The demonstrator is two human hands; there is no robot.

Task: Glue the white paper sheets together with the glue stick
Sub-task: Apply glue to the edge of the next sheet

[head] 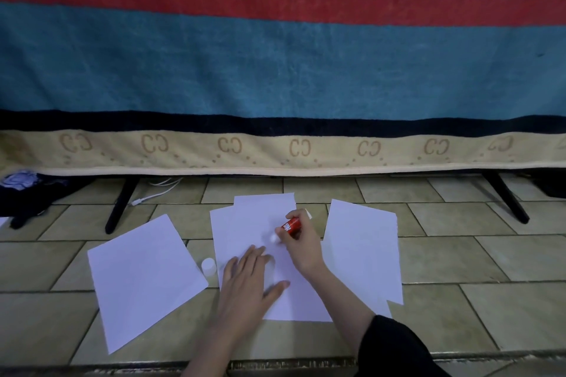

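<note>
Two hands, right hand [301, 242] gripping glue stick [289, 226] (uncapped)

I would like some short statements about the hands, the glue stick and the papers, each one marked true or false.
1. The right hand grips the red glue stick. True.
2. The left hand holds the cap. False: it presses flat on the middle sheet; the cap stands on the floor beside that sheet.
3. The glue tip touches the middle sheet. True.
4. The left sheet lies under the left hand. False: it lies apart, untouched.
5. The right sheet lies on the floor. True.
</note>
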